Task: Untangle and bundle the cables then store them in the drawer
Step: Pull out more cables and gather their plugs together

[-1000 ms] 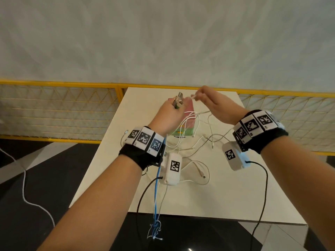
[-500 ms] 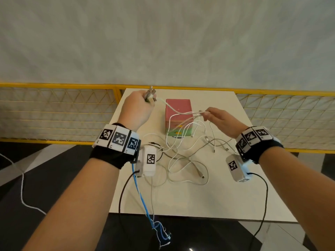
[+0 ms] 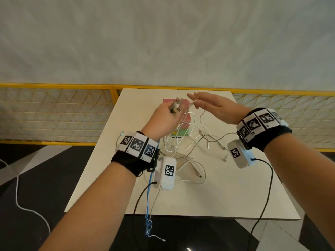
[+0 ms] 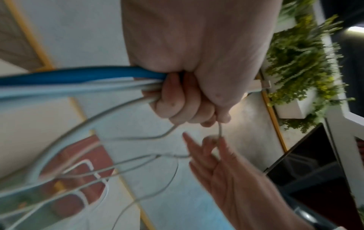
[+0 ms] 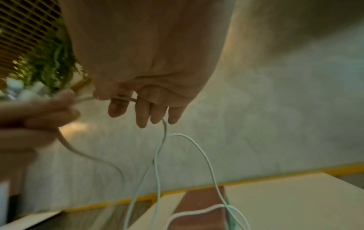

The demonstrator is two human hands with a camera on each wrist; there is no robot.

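My left hand (image 3: 171,115) is raised over the table and grips a bunch of cable ends (image 3: 176,106). In the left wrist view this fist (image 4: 187,105) holds a blue cable (image 4: 82,76) and several white cables (image 4: 118,107). The blue cable (image 3: 149,196) hangs past my wrist below the table edge. My right hand (image 3: 194,104) is just right of the left one and pinches a white cable (image 5: 163,140) that loops down. The rest of the white cable tangle (image 3: 192,158) lies on the table. A small red box with a green base (image 3: 184,128) stands behind the hands.
The pale table (image 3: 226,196) ends at a front edge close to me, with dark floor beyond it. A yellow mesh railing (image 3: 54,113) runs behind the table against a grey wall. Black wires (image 3: 268,187) hang from both wrist cameras. Green plants (image 4: 299,62) show in the left wrist view.
My left hand swung from the far left of the table back toward the centre above the box. My right hand rose and met it, still holding the white cable.
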